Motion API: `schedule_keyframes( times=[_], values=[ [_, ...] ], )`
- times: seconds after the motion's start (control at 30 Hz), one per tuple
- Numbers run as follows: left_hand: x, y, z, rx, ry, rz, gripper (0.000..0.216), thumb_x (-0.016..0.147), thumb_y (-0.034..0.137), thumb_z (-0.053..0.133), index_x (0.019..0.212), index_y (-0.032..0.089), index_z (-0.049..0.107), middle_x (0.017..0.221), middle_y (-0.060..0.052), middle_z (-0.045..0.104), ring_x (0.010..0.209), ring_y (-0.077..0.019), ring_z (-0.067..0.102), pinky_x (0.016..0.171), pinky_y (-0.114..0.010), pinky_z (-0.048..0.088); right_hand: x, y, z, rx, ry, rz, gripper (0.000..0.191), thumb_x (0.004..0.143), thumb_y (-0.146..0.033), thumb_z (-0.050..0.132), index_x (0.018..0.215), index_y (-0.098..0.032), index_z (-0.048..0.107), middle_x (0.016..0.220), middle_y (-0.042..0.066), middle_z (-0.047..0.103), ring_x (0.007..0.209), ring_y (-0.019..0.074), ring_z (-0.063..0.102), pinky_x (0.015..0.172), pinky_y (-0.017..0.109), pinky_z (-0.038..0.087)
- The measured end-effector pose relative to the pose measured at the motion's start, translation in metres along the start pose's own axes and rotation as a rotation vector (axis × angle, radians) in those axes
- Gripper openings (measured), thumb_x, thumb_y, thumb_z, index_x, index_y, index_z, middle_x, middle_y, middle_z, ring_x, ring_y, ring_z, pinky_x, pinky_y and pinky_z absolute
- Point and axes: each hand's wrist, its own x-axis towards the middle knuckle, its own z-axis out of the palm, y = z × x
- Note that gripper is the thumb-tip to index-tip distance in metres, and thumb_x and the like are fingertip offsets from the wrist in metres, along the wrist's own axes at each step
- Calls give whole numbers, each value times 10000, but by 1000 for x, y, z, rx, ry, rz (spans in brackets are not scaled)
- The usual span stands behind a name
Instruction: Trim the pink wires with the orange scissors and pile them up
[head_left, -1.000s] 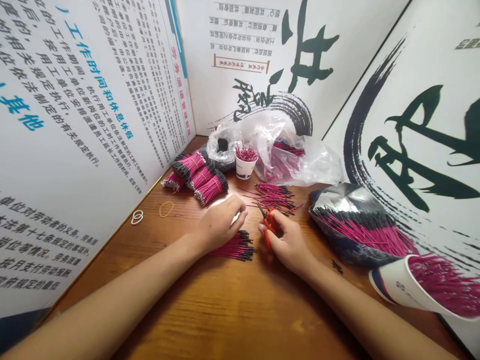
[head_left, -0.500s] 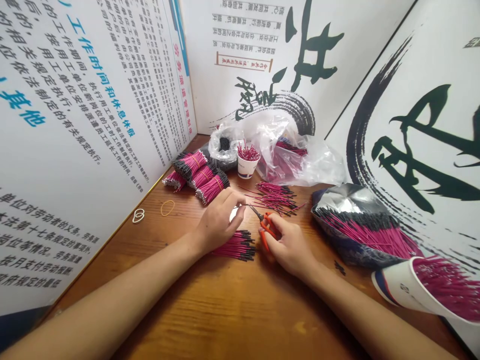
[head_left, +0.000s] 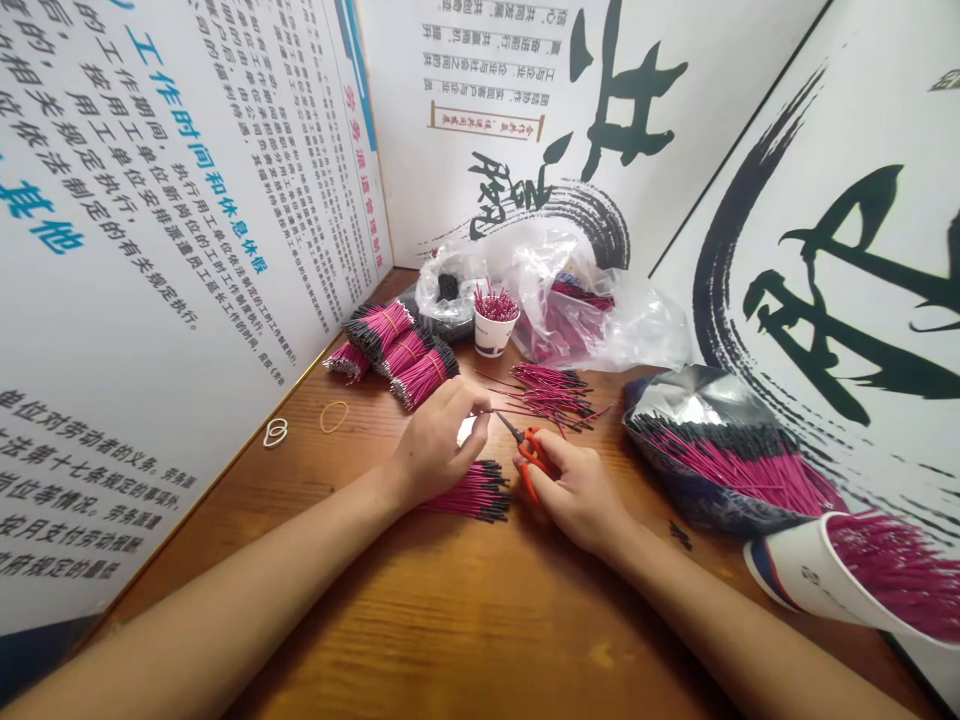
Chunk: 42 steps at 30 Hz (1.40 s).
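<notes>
My right hand (head_left: 577,490) is closed round the orange handles of small pointed scissors (head_left: 531,450). Their dark blades reach up and left, close to the fingertips of my left hand (head_left: 442,435). Thumb and forefinger of that left hand are pinched together; what sits between them is too small to make out. Under the left hand lies a row of pink wires with black ends (head_left: 472,492), partly covered by the palm. Just beyond both hands, a loose pile of pink wires with black ends (head_left: 551,395) lies on the table.
Rubber-banded wire bundles (head_left: 397,345) are stacked back left. A paper cup of wires (head_left: 495,325) and clear plastic bags (head_left: 600,310) stand behind. At right are an open foil bag of wires (head_left: 720,450) and a tilted paper cup (head_left: 802,570). Rubber bands (head_left: 334,415) lie left.
Almost nothing differs. The scissors and my right hand have shifted very slightly; my left hand keeps its pinch in the same place.
</notes>
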Motion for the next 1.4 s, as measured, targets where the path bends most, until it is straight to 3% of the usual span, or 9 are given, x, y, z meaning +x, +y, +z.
schedule_keyframes(
  times=[1.4],
  values=[
    [0,2,-1,-50,-21,-20,82,933,115,460,913,184,500,859,-32,567,828,-152,532,747,-282,444,0,1,-2,23,-28,-18,236,906,-273,509,691,-210,436,580,-55,426,524,106,379,527,243,275]
  ],
)
